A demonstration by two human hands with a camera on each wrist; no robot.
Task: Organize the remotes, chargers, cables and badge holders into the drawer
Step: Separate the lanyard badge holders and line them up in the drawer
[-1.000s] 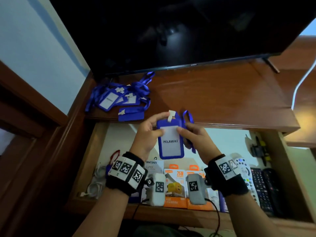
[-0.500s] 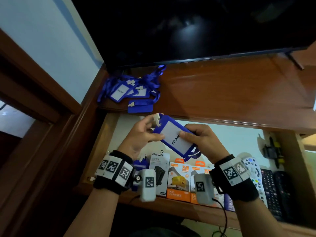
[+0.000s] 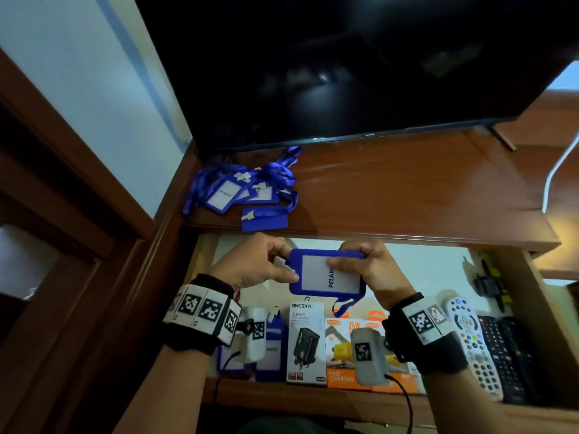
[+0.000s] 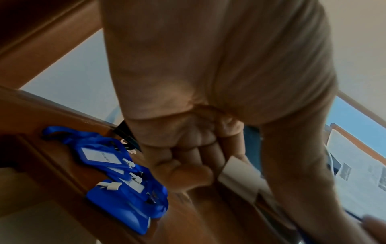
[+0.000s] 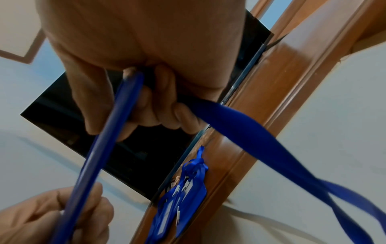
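Badge holder (image 3: 326, 272), blue with a white card reading PELAWAT, is held sideways above the open drawer (image 3: 542, 311), between both hands. The left hand (image 3: 253, 264) pinches its pale clip end between thumb and fingers; the right hand (image 3: 372, 270) has thumb on the card face and fingers curled round the far edge, with the blue lanyard (image 5: 246, 132) trapped under those fingers and trailing down behind the holder.

On the wooden shelf (image 3: 391, 189) above the drawer, under the dark TV (image 3: 344, 64), a tangled pile of blue badge holders (image 3: 247, 191) lies at the left end. A white cable (image 3: 554, 173) hangs at the right.

In the drawer's front row, under the wrists: two more blue holders (image 3: 272, 352) at left, partly hidden by the left wrist camera, then a white ONESAM charger box (image 3: 305, 339), then orange charger boxes (image 3: 341, 352) partly covered by the right wrist camera. To the right lie a white remote (image 3: 470, 336) and dark remotes (image 3: 507, 349) side by side. A dark object with yellow parts (image 3: 492, 283) sits near the right wall; what it is cannot be told
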